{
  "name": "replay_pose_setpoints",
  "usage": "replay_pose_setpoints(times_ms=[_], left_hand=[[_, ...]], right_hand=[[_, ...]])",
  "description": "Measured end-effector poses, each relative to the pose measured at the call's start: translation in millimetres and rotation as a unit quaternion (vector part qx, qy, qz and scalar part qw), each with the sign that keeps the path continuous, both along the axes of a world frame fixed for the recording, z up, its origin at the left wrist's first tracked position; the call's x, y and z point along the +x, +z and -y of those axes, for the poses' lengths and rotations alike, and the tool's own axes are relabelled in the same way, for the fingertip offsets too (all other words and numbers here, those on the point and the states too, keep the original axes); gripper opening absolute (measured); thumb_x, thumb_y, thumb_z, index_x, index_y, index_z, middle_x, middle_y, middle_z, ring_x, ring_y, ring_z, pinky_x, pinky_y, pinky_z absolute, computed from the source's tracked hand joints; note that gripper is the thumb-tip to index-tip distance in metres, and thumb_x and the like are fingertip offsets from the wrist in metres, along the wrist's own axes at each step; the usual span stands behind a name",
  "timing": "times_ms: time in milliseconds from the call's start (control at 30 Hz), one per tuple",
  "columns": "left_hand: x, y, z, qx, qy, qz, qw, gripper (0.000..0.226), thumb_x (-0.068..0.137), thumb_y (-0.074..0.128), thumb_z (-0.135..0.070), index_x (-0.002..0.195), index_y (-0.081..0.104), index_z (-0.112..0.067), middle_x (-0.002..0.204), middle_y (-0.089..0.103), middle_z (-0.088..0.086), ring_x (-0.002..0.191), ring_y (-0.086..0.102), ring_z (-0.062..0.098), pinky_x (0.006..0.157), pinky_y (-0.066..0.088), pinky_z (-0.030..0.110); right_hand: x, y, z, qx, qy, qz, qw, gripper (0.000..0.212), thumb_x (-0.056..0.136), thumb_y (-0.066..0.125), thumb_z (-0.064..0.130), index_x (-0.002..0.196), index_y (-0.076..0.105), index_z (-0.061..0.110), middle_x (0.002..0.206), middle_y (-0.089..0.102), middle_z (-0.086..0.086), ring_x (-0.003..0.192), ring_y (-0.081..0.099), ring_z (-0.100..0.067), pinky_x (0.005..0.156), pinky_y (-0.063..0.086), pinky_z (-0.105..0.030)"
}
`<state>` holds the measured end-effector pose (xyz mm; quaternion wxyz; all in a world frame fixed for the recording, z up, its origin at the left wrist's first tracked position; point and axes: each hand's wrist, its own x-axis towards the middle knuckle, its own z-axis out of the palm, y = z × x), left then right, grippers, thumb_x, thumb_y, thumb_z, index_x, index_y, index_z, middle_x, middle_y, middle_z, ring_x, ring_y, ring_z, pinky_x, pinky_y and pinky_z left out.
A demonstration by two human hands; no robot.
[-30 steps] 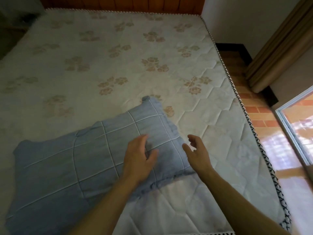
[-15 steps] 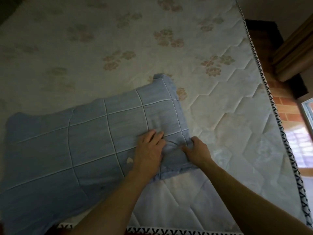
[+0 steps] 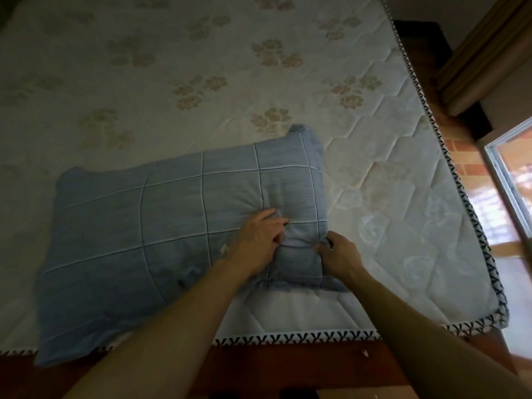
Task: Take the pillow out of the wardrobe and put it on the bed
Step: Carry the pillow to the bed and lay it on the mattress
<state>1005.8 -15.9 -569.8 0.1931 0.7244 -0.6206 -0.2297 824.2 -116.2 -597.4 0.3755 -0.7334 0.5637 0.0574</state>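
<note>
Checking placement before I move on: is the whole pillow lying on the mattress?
No, one near corner of the pillow hangs past the near edge of the mattress.

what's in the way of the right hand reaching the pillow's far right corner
Likely nothing, so yes: the right hand grips the pillow at its near right edge, beside bare mattress.

The single view comes from a wide-angle camera on the person's head, placed at the near edge of the bed and facing steeply down and forward across it. It sits close: the left hand and right hand reach in from below, the pillow fills the near middle, and the floor shows at the right.
</note>
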Motion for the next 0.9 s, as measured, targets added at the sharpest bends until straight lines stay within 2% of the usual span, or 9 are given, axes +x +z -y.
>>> replay_pose_setpoints(times_ms=[100,233,300,367,467,567,700,800,900], left_hand=[[-3,1,-29,-0.02,-0.05,0.005,0.999,0.005,0.073,0.068,-0.001,0.076,0.066,-0.005,0.127,0.065,0.007,0.129,0.048,0.032,0.106,0.026,0.024],[-7,-1,-60,-0.039,-0.096,0.022,0.994,0.007,0.077,0.067,-0.002,0.08,0.068,-0.008,0.124,0.067,0.008,0.127,0.05,0.036,0.105,0.036,0.036],[-9,1,-66,-0.041,-0.107,0.024,0.993,0.012,0.082,0.061,0.001,0.088,0.07,-0.005,0.127,0.064,0.01,0.132,0.044,0.035,0.111,0.03,0.034],[-10,4,-71,-0.013,-0.108,0.014,0.994,0.025,0.083,0.053,0.004,0.101,0.069,-0.003,0.129,0.062,0.012,0.136,0.039,0.031,0.114,0.018,0.026],[-6,16,-87,-0.008,-0.05,-0.014,0.999,0.043,0.081,0.052,0.006,0.122,0.062,-0.005,0.134,0.057,0.013,0.133,0.041,0.027,0.111,0.014,0.019],[10,27,-110,0.005,0.008,-0.022,1.0,0.048,0.088,0.054,-0.007,0.136,0.05,-0.012,0.144,0.048,0.008,0.135,0.037,0.022,0.113,0.014,0.022],[41,48,-150,-0.001,0.105,-0.023,0.994,0.043,0.089,0.057,-0.014,0.132,0.055,-0.013,0.136,0.056,0.007,0.126,0.047,0.025,0.109,0.029,0.03],[67,61,-187,0.003,0.188,-0.042,0.981,0.037,0.089,0.054,-0.006,0.125,0.06,-0.012,0.128,0.061,0.009,0.119,0.053,0.027,0.104,0.036,0.031],[93,70,-228,0.013,0.25,-0.075,0.965,0.035,0.092,0.05,-0.002,0.124,0.061,-0.011,0.128,0.061,0.011,0.118,0.055,0.026,0.1,0.038,0.025]], right_hand=[[-10,7,-40,0.008,-0.029,-0.001,1.0,0.02,0.092,0.051,0.02,0.104,0.063,0.011,0.09,0.058,-0.004,0.081,0.056,-0.025,0.067,0.041,-0.03],[-18,11,-91,0.007,-0.121,0.026,0.992,0.016,0.093,0.05,0.018,0.095,0.06,0.007,0.084,0.061,-0.008,0.073,0.053,-0.024,0.055,0.039,-0.028],[-22,12,-103,0.004,-0.142,0.005,0.99,0.017,0.095,0.049,0.022,0.093,0.055,0.006,0.086,0.061,-0.012,0.077,0.055,-0.028,0.059,0.041,-0.033],[-24,16,-107,0.031,-0.158,-0.011,0.987,0.024,0.094,0.053,0.025,0.11,0.053,0.007,0.104,0.062,-0.016,0.088,0.058,-0.029,0.067,0.049,-0.035],[-19,30,-117,0.019,-0.185,0.018,0.982,0.051,0.091,0.057,0.027,0.136,0.042,0.008,0.129,0.055,-0.019,0.109,0.058,-0.035,0.088,0.054,-0.044],[-5,47,-127,-0.011,-0.167,0.059,0.984,0.056,0.092,0.056,0.026,0.141,0.038,0.008,0.138,0.05,-0.02,0.118,0.055,-0.036,0.098,0.05,-0.049],[27,69,-144,-0.036,-0.145,0.097,0.984,0.057,0.092,0.059,0.029,0.142,0.04,0.009,0.143,0.048,-0.017,0.128,0.049,-0.033,0.108,0.04,-0.046],[58,83,-163,-0.036,-0.115,0.136,0.983,0.056,0.093,0.059,0.03,0.141,0.041,0.008,0.144,0.047,-0.015,0.13,0.046,-0.031,0.109,0.037,-0.044],[89,94,-184,-0.012,-0.08,0.162,0.984,0.055,0.093,0.059,0.028,0.141,0.041,0.009,0.144,0.048,-0.015,0.129,0.048,-0.031,0.109,0.039,-0.045]])
